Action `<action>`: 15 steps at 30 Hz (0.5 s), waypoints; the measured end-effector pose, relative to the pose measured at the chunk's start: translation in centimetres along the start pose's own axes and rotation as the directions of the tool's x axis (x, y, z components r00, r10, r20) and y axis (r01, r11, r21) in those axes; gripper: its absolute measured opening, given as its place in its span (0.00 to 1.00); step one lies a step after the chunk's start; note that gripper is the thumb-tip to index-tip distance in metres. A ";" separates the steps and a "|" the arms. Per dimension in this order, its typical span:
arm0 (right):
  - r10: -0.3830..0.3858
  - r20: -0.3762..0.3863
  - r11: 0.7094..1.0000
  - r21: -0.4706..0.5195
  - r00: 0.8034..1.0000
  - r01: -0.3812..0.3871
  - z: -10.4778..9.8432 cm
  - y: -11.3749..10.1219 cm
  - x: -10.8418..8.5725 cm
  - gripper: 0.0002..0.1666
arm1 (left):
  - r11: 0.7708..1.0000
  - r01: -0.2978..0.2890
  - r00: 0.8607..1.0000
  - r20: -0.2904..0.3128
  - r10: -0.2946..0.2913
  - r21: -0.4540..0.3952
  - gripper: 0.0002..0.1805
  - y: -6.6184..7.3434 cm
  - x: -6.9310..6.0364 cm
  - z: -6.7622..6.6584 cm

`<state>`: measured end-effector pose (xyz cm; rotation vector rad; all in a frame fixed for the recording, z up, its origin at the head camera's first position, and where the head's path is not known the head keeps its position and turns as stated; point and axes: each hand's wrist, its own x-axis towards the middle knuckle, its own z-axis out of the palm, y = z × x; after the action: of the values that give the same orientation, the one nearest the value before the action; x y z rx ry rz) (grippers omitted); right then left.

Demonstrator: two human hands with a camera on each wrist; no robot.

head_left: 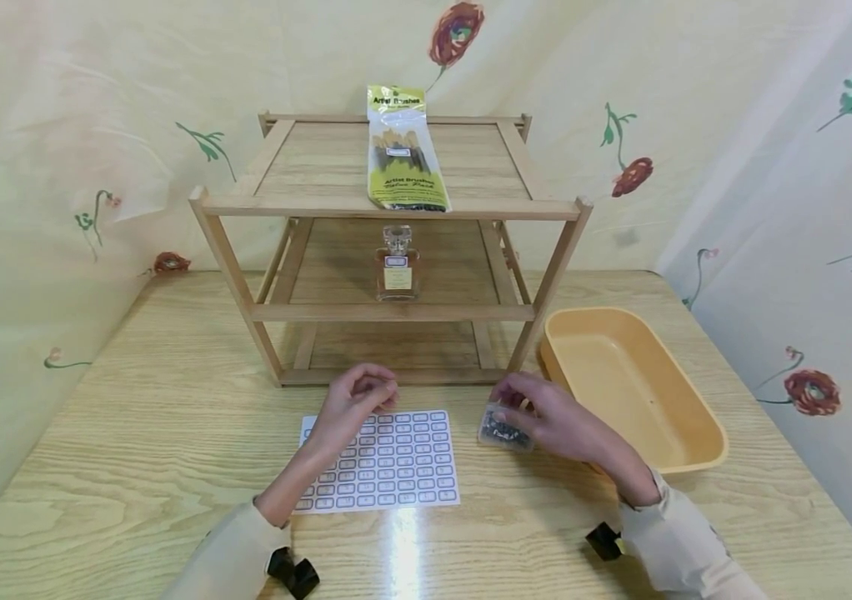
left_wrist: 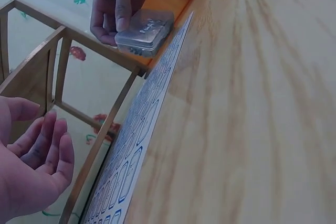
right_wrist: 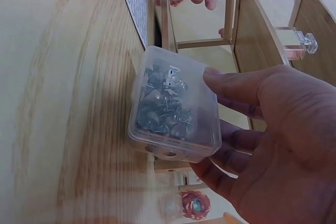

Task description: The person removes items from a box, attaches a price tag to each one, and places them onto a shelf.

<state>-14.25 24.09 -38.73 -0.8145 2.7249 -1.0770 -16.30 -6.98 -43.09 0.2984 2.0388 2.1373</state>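
Observation:
My right hand (head_left: 546, 412) grips a small clear plastic box of thumbtacks (right_wrist: 170, 106), thumb on the lid and fingers under the far side. Silvery metal tacks and some white lettering show through the lid. In the head view the box is right of the sticker sheet (head_left: 403, 467), a white page of blue-bordered labels lying on the table. Over that sheet's upper left part hovers my left hand (head_left: 354, 408), its fingers loosely bent. Nothing shows between those fingers in the left wrist view.
Behind the hands stands a wooden rack (head_left: 392, 312) with several shelves. It carries a perfume bottle (head_left: 398, 271) on the middle shelf and a packet of artist brushes (head_left: 405, 158) on top, both labelled. A yellow-orange tub (head_left: 636, 383) sits at the right, close to my right forearm.

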 end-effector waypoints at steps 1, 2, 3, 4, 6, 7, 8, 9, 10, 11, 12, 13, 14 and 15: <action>0.003 0.002 1.000 -0.004 1.000 -0.003 0.0 -0.1 0.0 0.05 | 1.000 -0.004 1.000 0.003 0.004 0.001 0.14 0.0 0.0 0.0; 0.005 0.003 1.000 -0.009 1.000 -0.005 0.0 -0.1 0.1 0.05 | 1.000 -0.008 1.000 0.005 0.008 0.000 0.15 0.0 0.0 0.0; 0.009 0.006 1.000 -0.013 1.000 -0.009 0.1 -0.1 0.1 0.05 | 1.000 -0.011 1.000 0.006 0.011 0.001 0.15 0.0 -0.1 -0.1; 0.014 0.008 1.000 -0.016 1.000 -0.014 0.1 -0.2 0.2 0.05 | 1.000 -0.014 1.000 0.007 0.014 0.002 0.15 0.0 -0.1 -0.1; 0.020 0.010 1.000 -0.019 1.000 -0.020 0.2 -0.2 0.3 0.05 | 1.000 -0.018 1.000 0.011 0.018 0.001 0.16 0.1 -0.1 -0.1; 0.021 0.011 1.000 -0.021 1.000 -0.021 0.3 -0.2 0.4 0.05 | 1.000 -0.021 1.000 0.013 0.021 0.001 0.15 0.1 -0.2 -0.1; 0.022 0.010 0.999 -0.023 1.000 -0.022 0.3 -0.1 0.4 0.05 | 1.000 -0.023 1.000 0.014 0.023 0.000 0.15 0.1 -0.2 -0.1; 0.024 0.010 0.999 -0.025 1.000 -0.023 0.4 -0.1 0.5 0.05 | 1.000 -0.025 1.000 0.016 0.025 0.001 0.15 0.1 -0.2 -0.1; 0.024 0.010 0.999 -0.026 1.000 -0.024 0.5 -0.1 0.5 0.05 | 1.000 -0.027 0.999 0.018 0.027 0.000 0.15 0.1 -0.1 -0.1; 0.024 0.012 0.999 -0.029 1.000 -0.023 0.6 -0.1 0.6 0.06 | 1.000 -0.028 0.999 0.019 0.028 0.000 0.14 0.0 -0.1 -0.1; 0.021 0.013 0.999 -0.032 1.000 -0.021 0.6 0.0 0.7 0.05 | 1.000 -0.031 0.999 0.020 0.031 0.001 0.14 0.0 -0.1 -0.1; 0.024 0.015 0.999 -0.036 1.000 -0.023 0.7 0.0 0.7 0.06 | 0.999 -0.033 0.999 0.020 0.033 0.002 0.14 0.0 -0.1 -0.1; 0.025 0.017 0.999 -0.039 1.000 -0.025 0.8 0.0 0.8 0.06 | 0.999 -0.034 0.999 0.021 0.034 0.003 0.14 0.0 -0.2 -0.1; 0.025 0.019 0.999 -0.044 0.999 -0.025 0.9 0.0 0.8 0.06 | 0.999 -0.035 0.999 0.021 0.035 0.004 0.14 0.0 -0.2 -0.1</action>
<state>-14.70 23.12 -39.32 -0.7905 2.7439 -1.0030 -16.17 -7.16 -43.07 0.3585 2.0420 2.1403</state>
